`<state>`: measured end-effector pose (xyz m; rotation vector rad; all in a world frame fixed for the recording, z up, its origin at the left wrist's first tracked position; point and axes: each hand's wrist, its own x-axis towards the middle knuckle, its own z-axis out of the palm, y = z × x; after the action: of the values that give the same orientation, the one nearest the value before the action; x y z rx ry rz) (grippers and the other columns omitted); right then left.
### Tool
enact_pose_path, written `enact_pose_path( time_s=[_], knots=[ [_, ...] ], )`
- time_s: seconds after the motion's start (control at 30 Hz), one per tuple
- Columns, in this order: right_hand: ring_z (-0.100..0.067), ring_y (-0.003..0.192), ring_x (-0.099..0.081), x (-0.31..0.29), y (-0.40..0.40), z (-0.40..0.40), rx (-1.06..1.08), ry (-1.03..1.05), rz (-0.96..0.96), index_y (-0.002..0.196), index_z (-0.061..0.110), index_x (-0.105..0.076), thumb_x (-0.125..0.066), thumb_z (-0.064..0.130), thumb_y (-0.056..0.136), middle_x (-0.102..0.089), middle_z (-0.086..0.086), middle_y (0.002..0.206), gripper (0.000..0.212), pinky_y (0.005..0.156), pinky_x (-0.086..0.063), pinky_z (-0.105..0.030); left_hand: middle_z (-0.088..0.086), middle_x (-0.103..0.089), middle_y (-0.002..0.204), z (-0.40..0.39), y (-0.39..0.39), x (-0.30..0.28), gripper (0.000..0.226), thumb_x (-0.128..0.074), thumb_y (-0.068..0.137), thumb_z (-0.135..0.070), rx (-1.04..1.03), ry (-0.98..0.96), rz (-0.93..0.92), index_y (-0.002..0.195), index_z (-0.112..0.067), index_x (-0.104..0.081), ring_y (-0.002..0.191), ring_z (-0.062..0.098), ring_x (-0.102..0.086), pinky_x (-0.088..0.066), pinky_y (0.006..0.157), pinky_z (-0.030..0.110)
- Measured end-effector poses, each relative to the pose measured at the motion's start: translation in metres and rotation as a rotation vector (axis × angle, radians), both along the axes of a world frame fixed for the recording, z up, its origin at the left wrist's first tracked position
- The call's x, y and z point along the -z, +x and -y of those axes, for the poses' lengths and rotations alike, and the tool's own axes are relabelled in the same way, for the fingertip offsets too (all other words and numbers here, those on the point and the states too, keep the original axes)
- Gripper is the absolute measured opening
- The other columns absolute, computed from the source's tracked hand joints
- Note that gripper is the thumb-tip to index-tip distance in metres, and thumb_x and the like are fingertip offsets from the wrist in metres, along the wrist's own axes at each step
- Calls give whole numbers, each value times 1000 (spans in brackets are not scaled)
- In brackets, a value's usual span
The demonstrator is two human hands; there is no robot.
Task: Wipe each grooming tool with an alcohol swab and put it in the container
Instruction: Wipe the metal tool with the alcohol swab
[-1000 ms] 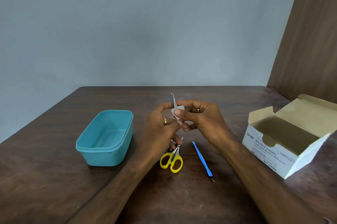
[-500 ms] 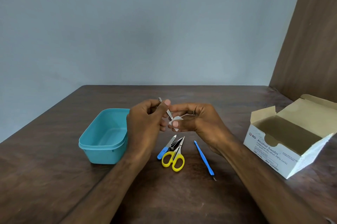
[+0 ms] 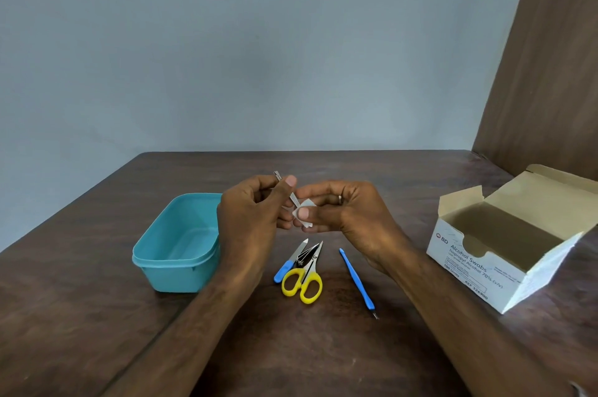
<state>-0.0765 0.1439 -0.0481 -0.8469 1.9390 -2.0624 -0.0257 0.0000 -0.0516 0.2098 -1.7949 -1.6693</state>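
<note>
Right then, the wiping step was on: the left hand [image 3: 249, 222] pinched a slim metal tool [image 3: 286, 190] above the bench [image 3: 97, 315], while the right hand [image 3: 343, 212] fingers clamped the alcohol swab [image 3: 304, 207] round its lower end. Next move, by my reckoning: carry it left and drop it in. The teal container [image 3: 176, 244] looked empty; the swab box [image 3: 504, 244] stood open, contents hidden.

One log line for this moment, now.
step: wiping | left hand: grips metal tool | right hand: pinches swab | container: empty
</note>
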Motion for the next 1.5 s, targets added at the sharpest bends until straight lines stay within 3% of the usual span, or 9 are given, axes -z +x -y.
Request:
enact_pose_path(
  time_s=[0.13,0.27,0.5,0.63,0.8,1.0,1.2,1.37,1.5],
  knots=[
    [-17,70,-73,-2,0,-1,-16,-2,-11,93,10,-77,-76,-6,78,-75,-2,75,22,67,-60,-27,9,-70,62,-1,2,-2,18,-74,85,-28,-4,-18,-2,80,-11,-73,56,29,-67,-60,58,39],
    [-14,73,-72,-2,-1,-2,-24,53,-59,96,12,-78,-76,-14,74,-76,-1,80,35,70,-59,-24,4,-71,62,-2,4,-3,12,-73,86,-30,-52,-85,2,82,-18,-72,54,20,-68,-61,58,39],
    [-26,87,-75,0,-5,-5,-36,55,-29,102,7,-75,-76,-17,71,-77,-12,94,39,77,-61,-31,-1,-71,60,-4,7,-5,11,-69,90,-24,-79,-143,-17,80,-29,-70,53,12,-68,-60,55,29],
    [-23,75,-74,-1,-6,-5,-27,51,26,98,4,-75,-77,-15,72,-76,-13,84,33,67,-59,-28,1,-72,64,-5,7,-6,18,-67,91,-16,-46,-79,-13,79,-29,-69,58,16,-69,-59,55,28],
    [-23,73,-74,-3,-5,-7,-31,32,72,90,4,-74,-77,-11,74,-76,-12,80,23,63,-61,-31,-2,-71,73,-7,8,-8,18,-64,92,-10,53,-17,-3,83,-24,-72,70,11,-66,-58,68,31],
    [-21,65,-72,-5,-2,-8,-122,-32,210,89,2,-71,-74,-3,70,-74,-10,74,20,63,-63,-32,1,-71,86,-3,7,-9,19,-60,93,-9,236,187,64,85,-19,-74,91,22,-64,-55,89,50],
    [-22,72,-73,-6,0,-9,-204,-54,255,91,3,-70,-64,-22,77,-70,-10,76,30,66,-62,-31,0,-69,81,-2,8,-12,14,-60,91,-10,319,294,44,90,-14,-73,85,16,-63,-57,77,37],
    [-21,66,-71,-6,1,-7,-166,-54,232,87,4,-71,-73,-2,70,-74,-11,76,18,61,-61,-30,2,-70,82,-2,8,-11,14,-60,90,-10,330,304,48,92,-13,-73,81,13,-65,-56,66,31],
    [-21,66,-71,-6,0,-8,-169,-67,234,90,3,-71,-71,-5,72,-73,-11,76,20,64,-62,-32,2,-69,81,-2,8,-12,14,-59,91,-9,331,323,39,92,-13,-72,81,13,-65,-56,69,32]
  ],
)
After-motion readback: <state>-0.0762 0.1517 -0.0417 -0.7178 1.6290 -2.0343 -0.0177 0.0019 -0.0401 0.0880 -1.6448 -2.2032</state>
